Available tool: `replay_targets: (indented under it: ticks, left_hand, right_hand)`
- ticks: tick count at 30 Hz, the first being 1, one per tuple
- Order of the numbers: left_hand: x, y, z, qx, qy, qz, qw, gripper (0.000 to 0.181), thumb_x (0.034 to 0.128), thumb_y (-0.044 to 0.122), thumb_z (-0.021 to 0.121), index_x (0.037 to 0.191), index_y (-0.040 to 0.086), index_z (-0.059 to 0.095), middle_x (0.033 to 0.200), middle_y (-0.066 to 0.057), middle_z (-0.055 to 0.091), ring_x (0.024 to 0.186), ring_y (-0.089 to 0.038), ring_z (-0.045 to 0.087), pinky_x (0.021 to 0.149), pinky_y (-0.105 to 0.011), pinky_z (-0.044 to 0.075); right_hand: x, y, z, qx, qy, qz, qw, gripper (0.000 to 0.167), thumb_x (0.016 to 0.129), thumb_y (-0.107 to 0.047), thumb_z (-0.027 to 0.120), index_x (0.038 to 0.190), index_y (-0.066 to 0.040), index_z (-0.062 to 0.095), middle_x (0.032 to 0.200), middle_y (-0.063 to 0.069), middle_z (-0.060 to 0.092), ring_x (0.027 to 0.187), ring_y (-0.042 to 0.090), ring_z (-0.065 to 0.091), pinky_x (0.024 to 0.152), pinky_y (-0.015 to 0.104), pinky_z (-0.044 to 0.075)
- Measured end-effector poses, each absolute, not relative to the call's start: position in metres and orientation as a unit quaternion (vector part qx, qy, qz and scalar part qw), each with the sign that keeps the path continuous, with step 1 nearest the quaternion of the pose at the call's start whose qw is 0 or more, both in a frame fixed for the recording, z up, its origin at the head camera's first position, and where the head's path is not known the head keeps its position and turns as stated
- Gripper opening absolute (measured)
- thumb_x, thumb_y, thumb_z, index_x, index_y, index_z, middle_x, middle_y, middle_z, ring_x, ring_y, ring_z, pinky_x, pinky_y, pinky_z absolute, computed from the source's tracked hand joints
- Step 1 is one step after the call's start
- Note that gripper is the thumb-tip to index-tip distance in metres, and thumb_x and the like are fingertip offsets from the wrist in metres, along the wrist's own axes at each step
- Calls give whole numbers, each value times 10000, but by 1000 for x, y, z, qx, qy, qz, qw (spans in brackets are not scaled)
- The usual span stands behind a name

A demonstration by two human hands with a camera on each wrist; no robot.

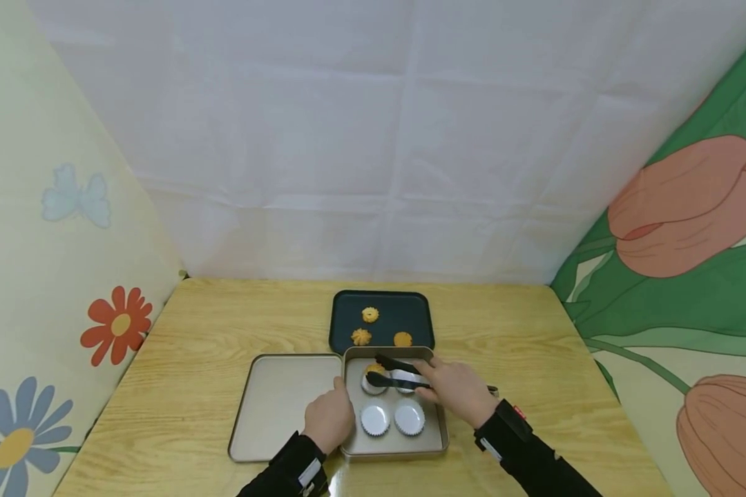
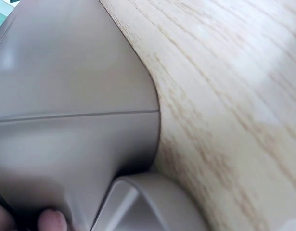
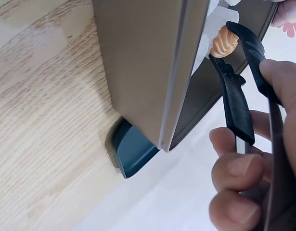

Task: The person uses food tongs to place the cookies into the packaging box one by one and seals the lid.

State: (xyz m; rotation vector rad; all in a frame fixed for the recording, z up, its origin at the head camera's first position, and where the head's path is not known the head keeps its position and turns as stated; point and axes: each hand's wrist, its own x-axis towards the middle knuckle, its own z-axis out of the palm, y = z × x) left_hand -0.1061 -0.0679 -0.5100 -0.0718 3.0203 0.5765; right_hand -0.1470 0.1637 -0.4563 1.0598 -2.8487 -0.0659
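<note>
My right hand [image 1: 458, 391] holds a pair of black-tipped tongs [image 1: 399, 382] over a rectangular metal tin [image 1: 434, 435]. The tong tips stand on either side of a piped golden cookie [image 3: 225, 42], which sits in the far-left paper cup. Whether both tips touch it, I cannot tell. Several white cupcake liners [image 1: 375, 418] stand in the tin; the two near ones hold nothing, and the far-right one is partly hidden by the tongs. At the tin's left wall, my left hand [image 1: 330, 417] grips the edge, thumb on top; its fingers are mostly hidden.
The tin's flat lid [image 1: 280, 407] lies to the left, close against the tin. Behind the tin, a dark tray [image 1: 419, 317] carries three cookies [image 1: 369, 315]. A white cloth [image 1: 360, 172] hangs behind the wooden table [image 1: 503, 331], with patterned cloths at both sides.
</note>
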Motion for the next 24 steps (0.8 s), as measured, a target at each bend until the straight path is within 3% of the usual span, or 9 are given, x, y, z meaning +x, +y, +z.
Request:
replay_targets:
  ticks: [9, 16, 24]
  left_hand:
    - [-106, -68, -510, -26, 981, 189, 35, 341, 841, 93, 502, 1133, -80, 463, 620, -135, 557, 519, -281, 553, 471, -427, 421]
    - [-106, -68, -511, -27, 981, 189, 26, 312, 832, 95, 511, 1093, -70, 474, 617, -136, 559, 512, -283, 554, 461, -433, 419]
    - [-106, -68, -511, -27, 982, 184, 35, 378, 820, 93, 526, 1147, -85, 464, 621, -139, 558, 516, -282, 553, 465, -429, 423]
  right_hand:
    - [-148, 163, -459, 356, -933, -21, 53, 418, 811, -435, 626, 1130, -168, 582, 728, 6, 497, 446, 74, 335, 424, 232, 288]
    - [-150, 163, -447, 338, -940, 7, 39, 476, 832, -418, 613, 1197, -113, 590, 860, 61, 596, 440, 55, 339, 420, 225, 296]
    - [-198, 149, -433, 328, -938, 24, 107, 497, 836, -399, 620, 1212, -77, 579, 891, 126, 618, 478, 113, 456, 407, 240, 304]
